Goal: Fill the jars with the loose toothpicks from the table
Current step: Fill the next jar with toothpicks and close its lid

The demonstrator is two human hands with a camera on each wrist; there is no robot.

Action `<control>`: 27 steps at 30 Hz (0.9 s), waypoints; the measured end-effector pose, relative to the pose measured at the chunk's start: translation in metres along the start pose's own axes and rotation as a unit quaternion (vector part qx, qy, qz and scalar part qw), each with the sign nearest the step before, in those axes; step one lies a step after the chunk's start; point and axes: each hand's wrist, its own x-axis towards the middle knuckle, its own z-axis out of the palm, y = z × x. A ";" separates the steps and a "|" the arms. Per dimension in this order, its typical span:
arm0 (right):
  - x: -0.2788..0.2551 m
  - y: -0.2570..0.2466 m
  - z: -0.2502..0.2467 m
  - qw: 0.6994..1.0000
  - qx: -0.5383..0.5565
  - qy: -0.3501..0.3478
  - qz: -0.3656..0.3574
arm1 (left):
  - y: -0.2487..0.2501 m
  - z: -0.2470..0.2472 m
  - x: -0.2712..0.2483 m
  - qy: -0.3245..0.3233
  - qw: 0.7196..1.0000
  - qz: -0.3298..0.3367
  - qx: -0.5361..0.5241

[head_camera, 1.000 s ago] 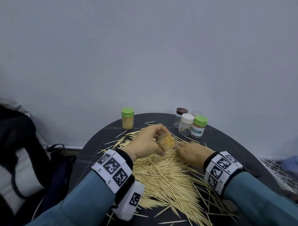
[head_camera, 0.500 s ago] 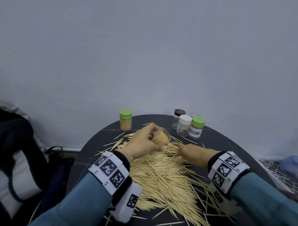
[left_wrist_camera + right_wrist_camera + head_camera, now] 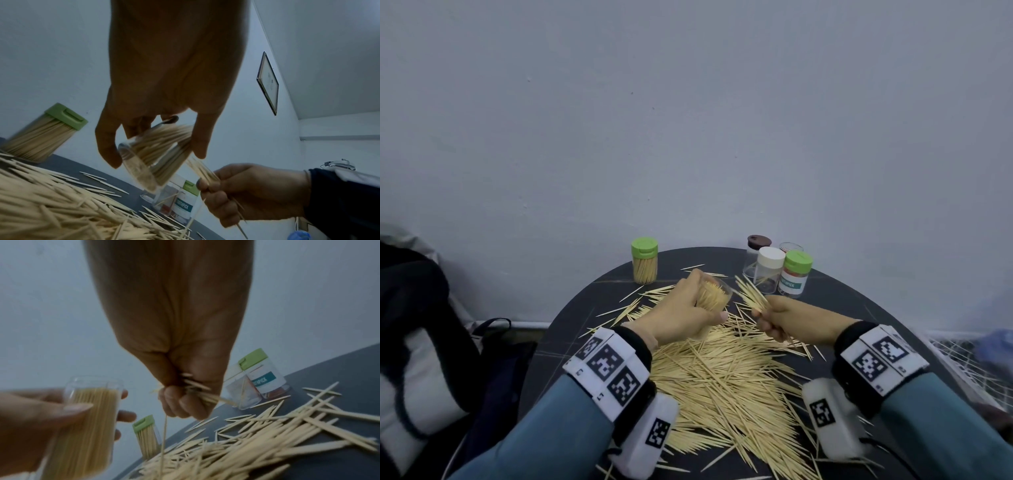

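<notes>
My left hand (image 3: 688, 315) grips a clear lidless jar (image 3: 714, 296) packed with toothpicks, lifted above the table and tilted to the right. The same jar (image 3: 152, 155) shows in the left wrist view between thumb and fingers. My right hand (image 3: 784, 317) pinches a small bundle of toothpicks (image 3: 751, 293), its tips pointing up-left toward the jar mouth. In the right wrist view that bundle (image 3: 202, 392) sits in my curled fingers, just right of the jar (image 3: 90, 415). A big heap of loose toothpicks (image 3: 722, 377) covers the dark round table (image 3: 859, 308).
A full jar with a green lid (image 3: 644, 261) stands at the back left. At the back right cluster a brown-lidded jar (image 3: 755, 253), a white-lidded jar (image 3: 768, 269) and a green-lidded labelled jar (image 3: 794, 272). A dark bag (image 3: 421, 329) sits left of the table.
My right hand has risen off the heap holding a bundle of toothpicks and moved it toward the jar. My left hand has turned the jar more upright.
</notes>
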 end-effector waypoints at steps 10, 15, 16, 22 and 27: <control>-0.005 -0.031 0.000 0.893 0.379 0.155 -0.184 | 0.003 0.011 0.001 -0.085 0.994 -0.033 0.055; -0.004 -0.040 0.016 0.876 0.389 0.194 -0.210 | 0.003 0.015 0.000 -0.093 0.995 0.007 0.045; -0.005 -0.040 0.021 0.881 0.377 0.195 -0.207 | 0.004 0.015 0.000 -0.083 0.996 0.019 0.041; -0.006 -0.040 0.045 0.894 0.371 0.186 -0.169 | 0.006 0.015 -0.002 -0.015 0.998 0.065 0.008; -0.006 -0.039 0.055 0.905 0.351 0.197 -0.136 | 0.004 0.015 -0.002 0.015 0.997 0.078 0.007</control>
